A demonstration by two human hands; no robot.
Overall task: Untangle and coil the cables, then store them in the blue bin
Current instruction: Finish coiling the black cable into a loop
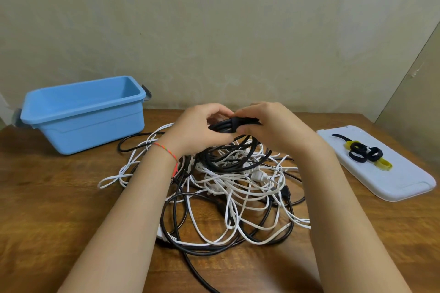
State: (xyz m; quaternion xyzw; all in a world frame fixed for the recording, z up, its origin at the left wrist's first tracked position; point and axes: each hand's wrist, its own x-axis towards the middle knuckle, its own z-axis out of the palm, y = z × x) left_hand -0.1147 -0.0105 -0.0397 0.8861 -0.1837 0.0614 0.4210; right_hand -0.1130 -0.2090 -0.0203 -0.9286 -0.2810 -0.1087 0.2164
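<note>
A tangled heap of white and black cables [228, 188] lies on the middle of the wooden table. Above its far side, both hands hold a coiled black cable [235, 152] that hangs in loops. My left hand [200, 131] grips the top of the coil. My right hand [269, 126] pinches a dark strap [242, 121] wrapped around the coil's top. The blue bin [83, 112] stands empty at the back left, apart from the cables.
A white lid [390, 173] lies at the right, carrying several black and yellow strap rolls [366, 153]. A wall runs right behind the table. Bare wood shows at the front left and front right.
</note>
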